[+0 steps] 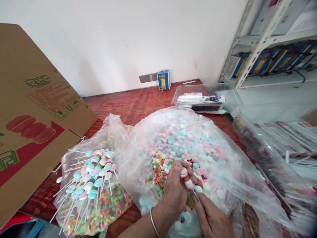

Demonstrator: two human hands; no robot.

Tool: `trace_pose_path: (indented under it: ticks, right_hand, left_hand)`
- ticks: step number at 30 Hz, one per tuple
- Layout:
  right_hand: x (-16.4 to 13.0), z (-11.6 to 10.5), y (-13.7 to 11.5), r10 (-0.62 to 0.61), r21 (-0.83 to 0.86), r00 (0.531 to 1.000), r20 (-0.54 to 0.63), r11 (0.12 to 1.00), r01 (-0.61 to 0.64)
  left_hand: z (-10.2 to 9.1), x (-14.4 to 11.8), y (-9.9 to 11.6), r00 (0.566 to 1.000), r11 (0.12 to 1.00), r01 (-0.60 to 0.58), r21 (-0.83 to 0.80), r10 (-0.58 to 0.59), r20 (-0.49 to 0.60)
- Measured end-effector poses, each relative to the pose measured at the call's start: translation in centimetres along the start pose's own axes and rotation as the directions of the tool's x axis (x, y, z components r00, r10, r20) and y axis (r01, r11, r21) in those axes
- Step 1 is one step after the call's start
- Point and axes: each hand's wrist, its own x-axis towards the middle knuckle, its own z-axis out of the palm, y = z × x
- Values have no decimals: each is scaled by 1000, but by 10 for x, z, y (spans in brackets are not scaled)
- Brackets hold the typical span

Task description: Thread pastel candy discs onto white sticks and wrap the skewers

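Note:
My left hand [174,188], with a bracelet on its wrist, is closed round a candy skewer [189,183] of pink, white and dark pieces. At the skewer's lower end, the fingers of my right hand [210,213] are pinched together; the stick there is mostly hidden. Both hands are over a large clear plastic bag [138,142] full of pink, blue and white candies [170,142]. Small coloured ring gummies [158,173] lie among them, just left of my left hand.
Finished-looking candy skewers [94,168] lie on a bag of ring gummies [109,208] at left. A cardboard box [37,99] stands beyond. A clear tray [206,87], a blue device [163,80], a clear bin [260,148] of packs and a shelf [272,39] surround the table [119,102].

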Motion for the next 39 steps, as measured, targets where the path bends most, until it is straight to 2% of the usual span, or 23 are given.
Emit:
trace_pose_path:
  ticks: [7, 12, 16, 18, 21, 23, 25, 26, 27, 29, 31, 33, 34, 36, 39]
  right_hand:
    - [-2, 11, 2, 8, 7, 999, -33, 1000, -8]
    - [9, 8, -9, 9, 7, 1000, 27, 1000, -9]
    - [22, 3, -21, 25, 71, 998, 60, 997, -29]
    - [31, -1, -21, 59, 98, 996, 61, 993, -65]
    - [50, -9, -14, 110, 132, 993, 47, 984, -116]
    - [66, -17, -9, 117, 171, 990, 84, 977, -130]
    - [84, -27, -6, 96, 199, 987, 127, 972, -120]
    - [94, -33, -4, 81, 202, 989, 123, 974, -105]
    - [103, -38, -3, 68, 195, 994, 89, 977, -84]
    - [123, -48, 3, 45, 161, 999, -10, 986, -43]
    - [141, -56, 12, 30, 128, 995, -100, 992, -17]
    - [157, -60, 22, 21, 114, 984, -176, 994, -1]
    - [163, -62, 27, 17, 110, 976, -218, 994, 7]
    - [169, -63, 35, 14, 112, 960, -280, 994, 18]
    - [165, -64, 40, 18, 132, 953, -301, 991, 23]
  left_hand:
    - [5, -7, -10, 997, 980, -33, 197, 46, -59]
    - [-6, -7, -19, 996, 963, 16, 268, 8, -89]
    - [-16, -5, -24, 991, 932, -17, 361, 63, -116]
    - [-20, 0, -22, 992, 945, -12, 327, 54, -118]
    - [-30, 13, -9, 994, 967, 51, 251, -25, -104]
    - [-38, 26, 6, 993, 935, 114, 335, -99, -63]
    - [-45, 43, 24, 988, 834, 141, 533, -150, -26]
    - [-47, 52, 34, 992, 764, 110, 636, -127, -19]
    - [-47, 63, 44, 998, 686, 51, 725, -67, -7]
    - [-44, 86, 62, 989, 530, -133, 838, 133, 73]
    - [-38, 111, 76, 918, 338, -336, 879, 326, 225]
    - [-34, 137, 84, 829, 144, -469, 871, 413, 377]
    - [-34, 148, 85, 797, 61, -502, 862, 420, 434]
    - [-37, 167, 87, 760, -73, -522, 850, 412, 502]
    - [-43, 175, 86, 731, -183, -508, 842, 425, 534]
